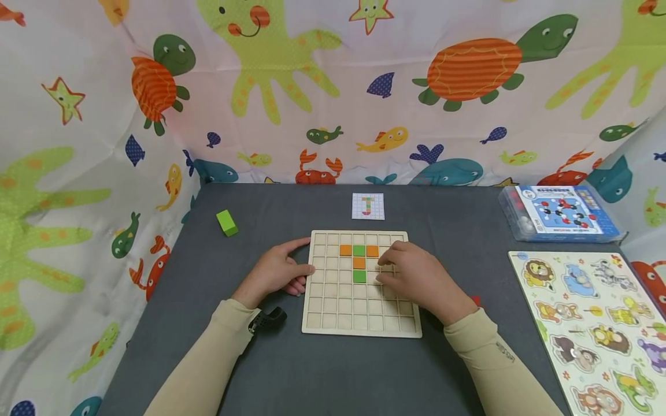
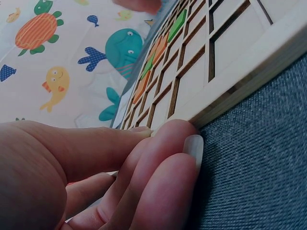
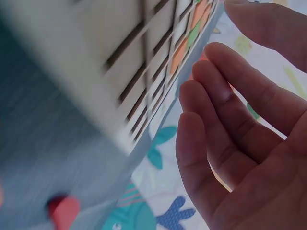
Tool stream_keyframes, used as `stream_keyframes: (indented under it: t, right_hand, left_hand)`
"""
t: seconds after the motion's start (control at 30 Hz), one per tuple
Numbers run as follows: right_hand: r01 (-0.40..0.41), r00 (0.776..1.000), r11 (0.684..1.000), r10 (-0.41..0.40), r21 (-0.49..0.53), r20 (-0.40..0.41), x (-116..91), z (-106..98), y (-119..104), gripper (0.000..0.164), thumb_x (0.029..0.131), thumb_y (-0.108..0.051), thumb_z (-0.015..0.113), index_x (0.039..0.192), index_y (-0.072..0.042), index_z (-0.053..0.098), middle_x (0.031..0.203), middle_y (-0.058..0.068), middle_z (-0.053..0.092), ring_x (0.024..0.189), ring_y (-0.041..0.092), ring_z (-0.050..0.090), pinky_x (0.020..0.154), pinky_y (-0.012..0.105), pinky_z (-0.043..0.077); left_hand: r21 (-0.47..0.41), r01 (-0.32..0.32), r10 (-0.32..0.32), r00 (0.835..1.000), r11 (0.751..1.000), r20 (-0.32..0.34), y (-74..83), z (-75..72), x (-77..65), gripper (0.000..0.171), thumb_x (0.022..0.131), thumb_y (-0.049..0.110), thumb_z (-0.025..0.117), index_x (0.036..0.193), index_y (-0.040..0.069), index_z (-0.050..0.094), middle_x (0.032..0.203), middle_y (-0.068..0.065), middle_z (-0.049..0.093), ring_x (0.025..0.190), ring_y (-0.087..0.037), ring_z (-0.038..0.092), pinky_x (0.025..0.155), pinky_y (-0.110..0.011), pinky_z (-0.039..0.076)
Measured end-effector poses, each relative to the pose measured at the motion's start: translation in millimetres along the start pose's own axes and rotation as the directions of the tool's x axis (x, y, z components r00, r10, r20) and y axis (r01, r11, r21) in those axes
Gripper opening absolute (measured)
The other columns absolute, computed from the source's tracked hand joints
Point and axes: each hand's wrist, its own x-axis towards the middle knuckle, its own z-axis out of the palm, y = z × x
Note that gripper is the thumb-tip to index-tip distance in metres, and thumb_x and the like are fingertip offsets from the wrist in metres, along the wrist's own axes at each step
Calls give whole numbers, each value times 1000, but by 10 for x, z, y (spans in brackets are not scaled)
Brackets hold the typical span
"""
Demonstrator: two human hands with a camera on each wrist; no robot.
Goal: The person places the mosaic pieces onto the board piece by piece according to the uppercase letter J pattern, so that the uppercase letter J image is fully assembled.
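Observation:
A wooden grid board (image 1: 322,306) lies on the dark table with orange and green square tiles in its upper cells. Three tiles form a row: an orange tile (image 1: 346,251), a green tile (image 1: 359,250) and another orange one. Below the middle of that row sit one more orange tile and a green tile (image 1: 359,277). My left hand (image 1: 273,270) holds the board's left edge, thumb at the rim and several fingers bent beside it. Over the board's right part hovers my right hand (image 1: 418,277), its fingers loosely bent and apart from the thumb, holding nothing.
Behind the board lies a small pattern card (image 1: 368,206). A green block (image 1: 226,223) rests at the back left. To the right are a plastic box (image 1: 562,214) and an animal puzzle board (image 1: 559,289). Something red (image 1: 476,300) shows beside my right wrist.

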Motion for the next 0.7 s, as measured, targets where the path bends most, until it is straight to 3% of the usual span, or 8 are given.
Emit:
stream_keyframes:
  t: [0.33, 0.47, 0.7]
  right_hand:
    - [-30, 999, 999, 31, -37, 24, -491, -153, 320, 27, 83, -34, 83, 102, -16, 77, 100, -2, 66, 89, 16, 63, 77, 38, 57]
    - [-30, 999, 999, 31, -44, 19, -665, -196, 416, 25, 82, -30, 85, 102, -17, 77, 102, -2, 66, 97, 19, 65, 79, 40, 57]
    - [-9, 1000, 999, 9, -46, 7, -873, -176, 554, 22, 82, -26, 85, 102, -21, 77, 98, -9, 64, 89, 10, 61, 77, 36, 57]
  left_hand:
    - [-8, -7, 7, 1000, 1000, 3, -30, 16, 21, 76, 85, 23, 82, 150, 38, 45, 73, -15, 72, 58, -26, 72, 56, -42, 63]
    - [-2, -7, 7, 1000, 1000, -1, -18, 17, 13, 76, 85, 23, 82, 150, 38, 45, 73, -15, 72, 57, -26, 72, 55, -41, 62]
    - [1, -13, 13, 1000, 1000, -4, -12, 14, 0, 77, 85, 22, 82, 151, 37, 44, 73, -15, 72, 58, -25, 72, 55, -42, 62]
